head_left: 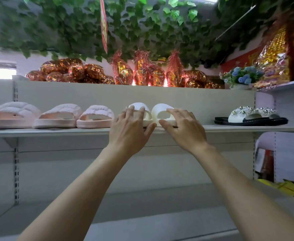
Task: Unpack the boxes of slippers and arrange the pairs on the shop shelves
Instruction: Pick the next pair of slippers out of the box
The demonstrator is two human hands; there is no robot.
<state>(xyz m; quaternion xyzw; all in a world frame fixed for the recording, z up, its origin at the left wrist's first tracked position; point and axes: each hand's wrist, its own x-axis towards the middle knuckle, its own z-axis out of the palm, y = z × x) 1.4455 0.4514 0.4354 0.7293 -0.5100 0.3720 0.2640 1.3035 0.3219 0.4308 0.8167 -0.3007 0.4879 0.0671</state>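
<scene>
Our left hand and right hand reach up, fingers spread flat on the white slippers. The pair sits side by side on the shelf, pointing away, one slipper under each hand.

Two bare forearms in view, no sleeves showing. Left hand and right hand wore no rings, watch or gloves. Nails short, plain, unpainted where visible.

Green ivy leaves are hung overhead; beneath them foil-wrapped bundles are stacked, with a blue flower pot to their right.
</scene>
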